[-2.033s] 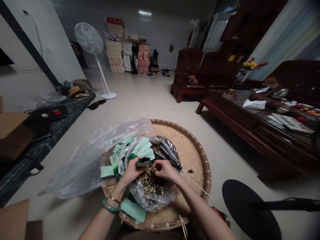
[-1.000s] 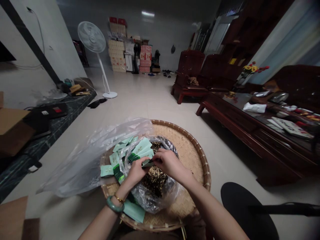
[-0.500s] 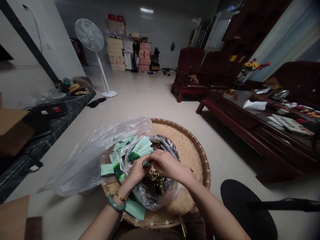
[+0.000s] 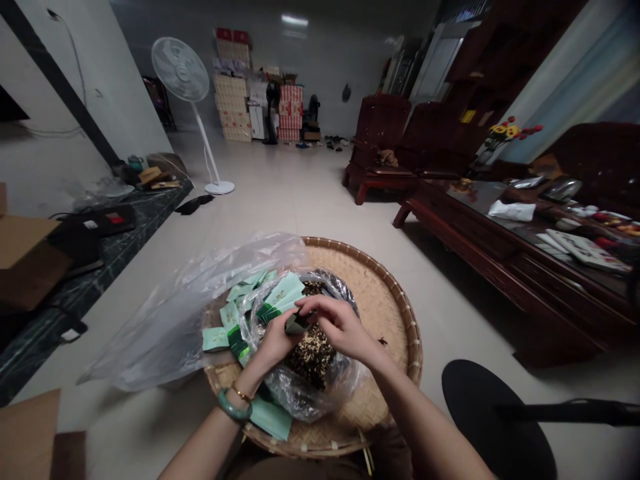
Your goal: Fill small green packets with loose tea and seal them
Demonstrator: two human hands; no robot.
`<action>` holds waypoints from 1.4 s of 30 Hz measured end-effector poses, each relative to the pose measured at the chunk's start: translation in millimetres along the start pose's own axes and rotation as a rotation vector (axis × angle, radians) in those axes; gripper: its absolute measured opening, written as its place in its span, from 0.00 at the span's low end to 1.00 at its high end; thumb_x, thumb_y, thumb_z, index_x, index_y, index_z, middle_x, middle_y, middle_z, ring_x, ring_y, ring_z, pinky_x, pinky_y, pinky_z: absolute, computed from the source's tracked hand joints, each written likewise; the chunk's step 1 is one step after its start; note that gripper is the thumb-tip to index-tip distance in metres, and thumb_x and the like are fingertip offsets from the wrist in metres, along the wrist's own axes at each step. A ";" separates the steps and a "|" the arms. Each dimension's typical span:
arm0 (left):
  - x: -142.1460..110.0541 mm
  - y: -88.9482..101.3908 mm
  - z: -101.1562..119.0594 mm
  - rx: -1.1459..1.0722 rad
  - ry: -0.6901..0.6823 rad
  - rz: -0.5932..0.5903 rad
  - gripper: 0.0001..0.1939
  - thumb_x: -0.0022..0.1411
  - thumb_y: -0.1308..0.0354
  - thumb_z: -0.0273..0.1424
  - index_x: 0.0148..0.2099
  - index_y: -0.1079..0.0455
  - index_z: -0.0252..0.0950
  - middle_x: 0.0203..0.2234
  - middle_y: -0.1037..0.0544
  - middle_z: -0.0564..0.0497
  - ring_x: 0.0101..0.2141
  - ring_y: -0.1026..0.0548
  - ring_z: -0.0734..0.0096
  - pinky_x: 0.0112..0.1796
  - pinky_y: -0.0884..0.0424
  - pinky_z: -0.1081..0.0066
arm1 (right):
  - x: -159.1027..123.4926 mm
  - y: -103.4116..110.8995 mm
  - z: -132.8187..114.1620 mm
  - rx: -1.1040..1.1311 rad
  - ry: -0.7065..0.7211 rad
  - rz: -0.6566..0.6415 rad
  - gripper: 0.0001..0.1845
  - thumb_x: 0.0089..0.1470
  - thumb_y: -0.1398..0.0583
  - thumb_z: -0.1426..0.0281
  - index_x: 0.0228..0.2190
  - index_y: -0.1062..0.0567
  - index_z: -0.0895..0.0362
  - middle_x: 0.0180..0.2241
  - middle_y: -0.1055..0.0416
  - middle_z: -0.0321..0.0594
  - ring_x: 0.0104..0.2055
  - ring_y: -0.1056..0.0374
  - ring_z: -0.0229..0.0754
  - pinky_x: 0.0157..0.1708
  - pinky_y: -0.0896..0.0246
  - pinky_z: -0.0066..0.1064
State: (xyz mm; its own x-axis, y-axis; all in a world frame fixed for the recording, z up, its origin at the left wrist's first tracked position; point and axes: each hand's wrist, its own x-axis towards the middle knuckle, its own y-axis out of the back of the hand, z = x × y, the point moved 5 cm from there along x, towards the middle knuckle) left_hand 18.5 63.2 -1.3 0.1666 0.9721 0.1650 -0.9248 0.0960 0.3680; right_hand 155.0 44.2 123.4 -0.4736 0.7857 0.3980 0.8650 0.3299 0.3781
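Left hand angled inward, grip holding packet. Right hand arched, fingers at packet's top; can't tell if pinching. Packet dark greenish, tilted.

"Your round tray looks like woven bamboo, rough and matt."
"And your clear bag is plastic — thin, crinkled, glossy."
"Your green packets look smooth; paper or film, hard to tell."
"Ahead of you, the chairs are dark, polished wood — the floor smooth, faintly shiny."
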 end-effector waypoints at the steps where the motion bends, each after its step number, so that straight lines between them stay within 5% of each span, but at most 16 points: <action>1: -0.2 0.7 0.8 -0.014 -0.009 -0.003 0.17 0.44 0.41 0.22 0.40 0.26 0.32 0.34 0.21 0.50 0.36 0.25 0.62 0.40 0.30 0.68 | -1.4 4.7 1.8 0.021 -0.009 0.054 0.21 0.46 0.52 0.84 0.35 0.27 0.56 0.43 0.26 0.42 0.45 0.29 0.39 0.41 0.33 0.32; 4: -2.2 4.0 4.1 -0.050 -0.069 -0.002 0.20 0.46 0.41 0.21 0.44 0.26 0.33 0.39 0.20 0.48 0.40 0.24 0.61 0.44 0.30 0.65 | -8.0 14.7 1.0 -0.026 0.033 0.106 0.17 0.49 0.49 0.82 0.36 0.27 0.55 0.42 0.27 0.42 0.45 0.30 0.41 0.44 0.34 0.34; 10: -5.4 8.2 15.2 -0.027 -0.196 0.029 0.21 0.43 0.40 0.19 0.42 0.25 0.34 0.39 0.20 0.46 0.41 0.24 0.59 0.45 0.30 0.62 | -24.1 1.2 -1.7 -0.257 0.136 -0.194 0.28 0.53 0.38 0.70 0.55 0.36 0.52 0.52 0.34 0.46 0.53 0.38 0.46 0.52 0.39 0.43; 17: -4.9 7.8 33.6 -0.018 -0.249 -0.014 0.10 0.50 0.39 0.23 0.37 0.23 0.34 0.33 0.19 0.46 0.33 0.24 0.64 0.37 0.28 0.68 | -23.2 -3.9 10.8 -0.218 0.212 0.026 0.08 0.57 0.41 0.70 0.40 0.24 0.55 0.33 0.27 0.41 0.36 0.30 0.40 0.35 0.32 0.32; 23: -5.8 10.4 22.9 0.001 -0.190 -0.012 0.21 0.42 0.45 0.14 0.40 0.24 0.34 0.35 0.19 0.48 0.38 0.23 0.63 0.41 0.29 0.68 | -26.9 15.3 -0.9 -0.199 0.216 0.216 0.05 0.55 0.40 0.73 0.34 0.23 0.55 0.29 0.27 0.39 0.32 0.31 0.39 0.32 0.33 0.31; 26: -4.9 10.0 22.2 0.007 -0.164 -0.011 0.21 0.43 0.46 0.15 0.40 0.23 0.34 0.35 0.19 0.48 0.37 0.23 0.63 0.41 0.30 0.68 | -25.6 13.1 -10.1 -0.382 0.247 0.157 0.09 0.55 0.40 0.74 0.35 0.22 0.51 0.35 0.27 0.41 0.42 0.33 0.44 0.42 0.34 0.39; 29: -3.8 9.0 25.7 0.020 -0.129 -0.014 0.18 0.47 0.46 0.18 0.39 0.23 0.35 0.35 0.19 0.48 0.36 0.23 0.64 0.41 0.30 0.68 | -18.5 -0.8 -11.0 -0.614 0.222 -0.039 0.09 0.53 0.39 0.73 0.35 0.21 0.48 0.45 0.30 0.43 0.55 0.43 0.51 0.50 0.40 0.48; 34: -3.9 6.7 28.6 0.080 -0.087 -0.027 0.16 0.50 0.47 0.20 0.40 0.23 0.35 0.34 0.19 0.48 0.34 0.23 0.64 0.37 0.30 0.70 | -4.7 -20.7 3.2 -0.857 0.104 -0.254 0.04 0.48 0.34 0.71 0.30 0.20 0.56 0.48 0.30 0.49 0.59 0.46 0.63 0.48 0.40 0.52; 38: -4.3 5.2 20.5 0.085 -0.063 -0.038 0.16 0.48 0.46 0.20 0.39 0.23 0.33 0.33 0.19 0.48 0.33 0.24 0.63 0.35 0.30 0.70 | -2.5 -24.6 3.0 -0.814 0.097 -0.237 0.03 0.50 0.35 0.72 0.29 0.20 0.55 0.43 0.26 0.46 0.58 0.43 0.57 0.49 0.40 0.49; 42: -1.7 6.7 3.2 0.030 -0.006 -0.023 0.12 0.48 0.43 0.26 0.36 0.24 0.32 0.28 0.20 0.50 0.30 0.25 0.65 0.33 0.31 0.71 | -12.8 -5.5 -4.3 -0.559 0.107 -0.035 0.07 0.54 0.38 0.70 0.37 0.23 0.55 0.41 0.25 0.44 0.52 0.36 0.48 0.50 0.38 0.43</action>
State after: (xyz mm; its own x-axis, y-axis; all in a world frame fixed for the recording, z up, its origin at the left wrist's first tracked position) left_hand 13.1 61.6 3.9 0.1897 0.9684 0.1618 -0.9100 0.1116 0.3994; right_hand 155.7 30.1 119.8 -0.5395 0.7126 0.4485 0.6431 0.0049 0.7658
